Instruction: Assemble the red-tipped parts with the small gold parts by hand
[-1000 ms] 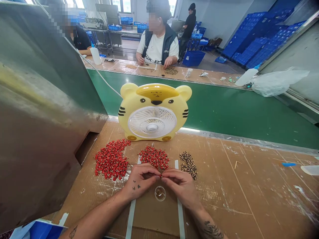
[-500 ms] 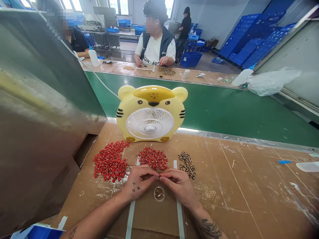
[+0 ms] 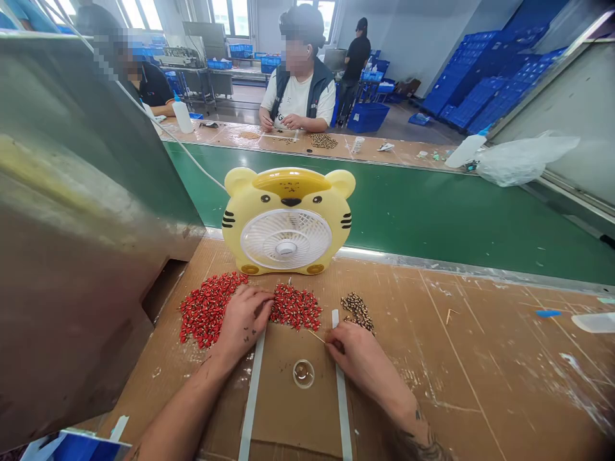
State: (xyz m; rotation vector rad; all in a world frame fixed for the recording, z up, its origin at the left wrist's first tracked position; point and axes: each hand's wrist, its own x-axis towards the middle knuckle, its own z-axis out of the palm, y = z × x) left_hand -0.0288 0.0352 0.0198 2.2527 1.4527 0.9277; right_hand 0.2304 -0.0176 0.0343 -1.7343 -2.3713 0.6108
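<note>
We see small red pieces (image 3: 296, 308) with pale and dark bits among them, jumbled in a loose middle heap, its left edge at the left hand (image 3: 246, 317). Our right hand (image 3: 356, 351) pinches a thin, pale stick (image 3: 316, 337), slanting up and leftward, its free tip near that heap (contact, we cannot tell).

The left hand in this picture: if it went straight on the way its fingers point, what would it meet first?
The middle pile of small red pieces. The left hand's fingertips are at its left edge, perhaps already touching; depth is hard to judge.
</note>
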